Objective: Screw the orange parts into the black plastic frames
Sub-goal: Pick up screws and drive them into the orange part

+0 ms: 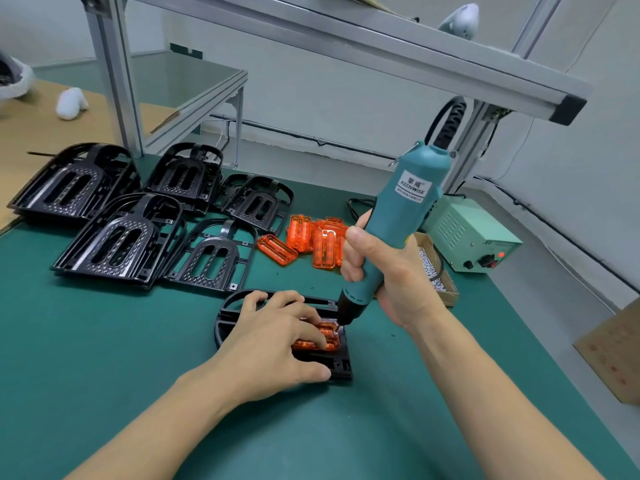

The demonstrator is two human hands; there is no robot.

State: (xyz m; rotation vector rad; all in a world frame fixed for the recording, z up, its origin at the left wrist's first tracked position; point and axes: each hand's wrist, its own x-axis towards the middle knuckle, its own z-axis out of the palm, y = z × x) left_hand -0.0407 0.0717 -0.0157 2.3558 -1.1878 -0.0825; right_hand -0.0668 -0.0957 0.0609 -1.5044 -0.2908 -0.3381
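Observation:
A black plastic frame [225, 318] lies flat on the green mat in front of me, with an orange part [329, 344] seated in it. My left hand [277, 337] presses down on the frame and the orange part, fingers spread, thumb against the frame's near edge. My right hand [384, 271] grips a teal electric screwdriver [401, 209], tilted, its tip down on the orange part's far right corner. A pile of loose orange parts [311, 242] lies further back. Several more black frames [114, 244] sit stacked at the left.
A pale green power supply box [474, 237] with a red light stands at the right. A small cardboard box of screws [433, 268] sits behind my right hand. An aluminium frame [346, 39] runs overhead. A cardboard box [613, 351] stands at the right edge.

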